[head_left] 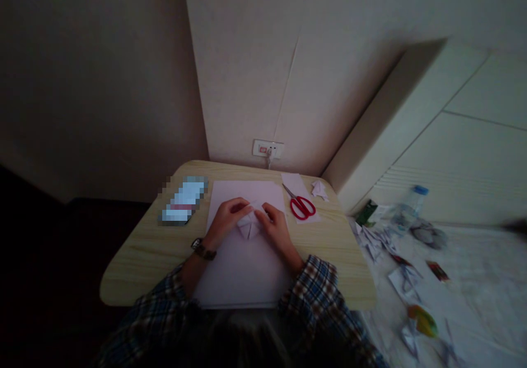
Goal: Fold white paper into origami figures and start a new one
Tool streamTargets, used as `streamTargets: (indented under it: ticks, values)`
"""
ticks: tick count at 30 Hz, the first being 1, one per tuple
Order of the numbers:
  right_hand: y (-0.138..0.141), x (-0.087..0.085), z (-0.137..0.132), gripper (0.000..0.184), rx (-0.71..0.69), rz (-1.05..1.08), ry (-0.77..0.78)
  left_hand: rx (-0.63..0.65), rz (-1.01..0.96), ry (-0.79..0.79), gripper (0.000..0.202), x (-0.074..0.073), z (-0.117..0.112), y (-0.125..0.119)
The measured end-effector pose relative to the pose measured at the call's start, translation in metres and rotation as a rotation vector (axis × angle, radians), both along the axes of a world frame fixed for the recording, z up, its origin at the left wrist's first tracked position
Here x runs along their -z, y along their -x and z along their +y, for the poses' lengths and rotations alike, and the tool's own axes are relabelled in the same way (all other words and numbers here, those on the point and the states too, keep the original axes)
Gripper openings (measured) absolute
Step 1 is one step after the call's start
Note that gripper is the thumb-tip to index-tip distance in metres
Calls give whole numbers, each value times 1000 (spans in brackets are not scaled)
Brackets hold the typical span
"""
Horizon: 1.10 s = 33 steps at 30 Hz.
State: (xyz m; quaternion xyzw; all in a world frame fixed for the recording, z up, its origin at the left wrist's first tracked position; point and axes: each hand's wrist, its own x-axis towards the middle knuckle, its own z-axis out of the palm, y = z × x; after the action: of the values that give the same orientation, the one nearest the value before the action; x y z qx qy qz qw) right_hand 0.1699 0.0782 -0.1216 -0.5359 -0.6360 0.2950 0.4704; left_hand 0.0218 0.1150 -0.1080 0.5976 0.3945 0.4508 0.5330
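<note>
A small piece of folded white paper (249,229) sits between my hands, with creases meeting near its middle and a point toward me. My left hand (227,218) grips its left side, thumb on top. From the right, my right hand (275,227) pinches it with the thumb and bent fingers. Both thumbs nearly meet at its upper part, which they partly hide. Beneath the hands lies a stack of white paper sheets (242,280).
Red-handled scissors (302,207) rest on a paper strip (293,181), beside a folded paper figure (319,190). A phone (184,200) lies on the left of the wooden table (140,269). A wall socket (268,149) is behind; a plastic bottle (413,203) and paper scraps lie right.
</note>
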Motion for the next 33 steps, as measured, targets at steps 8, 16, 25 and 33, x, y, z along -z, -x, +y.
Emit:
streamTargets:
  ticks: [8, 16, 25, 33]
  values:
    - [2, -3, -1, 33, -33, -35, -25, 6, 32, -17, 22, -1, 0, 1]
    - [0, -1, -1, 28, 9, -14, -23, 34, 28, -12, 23, -1, -1, -3]
    - [-3, -2, 0, 29, 33, 65, 0, 82, 132, 23, 30, 8, 3, 1]
    - [-3, -3, 0, 29, 52, 108, 13, 22, 93, 55, 30, 1, 0, 1]
